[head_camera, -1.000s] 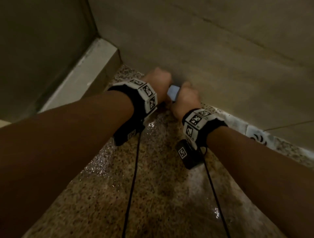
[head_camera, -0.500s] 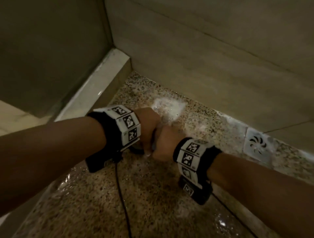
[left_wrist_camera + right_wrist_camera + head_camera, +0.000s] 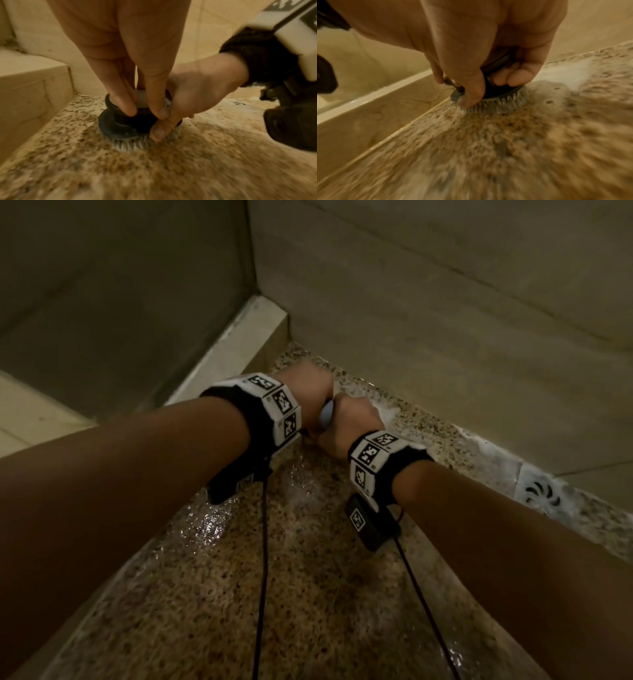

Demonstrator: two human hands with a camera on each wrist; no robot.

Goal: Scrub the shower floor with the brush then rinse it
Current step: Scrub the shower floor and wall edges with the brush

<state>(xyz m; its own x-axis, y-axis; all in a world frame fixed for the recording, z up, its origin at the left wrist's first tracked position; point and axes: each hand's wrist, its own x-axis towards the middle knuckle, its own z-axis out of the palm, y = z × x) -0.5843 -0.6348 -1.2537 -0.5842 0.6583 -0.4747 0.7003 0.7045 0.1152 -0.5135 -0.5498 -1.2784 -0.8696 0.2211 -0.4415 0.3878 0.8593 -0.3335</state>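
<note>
Brush (image 3: 123, 121) work is going on in the far left corner of the shower floor (image 3: 308, 594), where the speckled stone meets the low curb (image 3: 236, 344) on the left and the tiled wall (image 3: 428, 337) at the far side. The brush is a small round one with a dark body and pale bristles, and it stands upright with the bristles pressed flat on the floor.

Both hands hold it together. The left hand (image 3: 123, 56) comes down from above, and its fingers pinch the upper dark collar of the brush. The right hand (image 3: 488, 44) has its fingers curled around the body, with the thumb reaching down to the bristle edge. I think two hands are used because the brush is short and has no long handle, so this way gives more pressure and keeps it from tipping.

The floor is wet, and a patch of white foam (image 3: 565, 73) lies just to the right of the brush, near the wall. A drain (image 3: 543, 493) sits well apart, further right along the wall. The floor looks blurred in both wrist views, which suggests fast motion.

In my judgement the scrubbing step is in hand, and rinsing is not yet begun.
</note>
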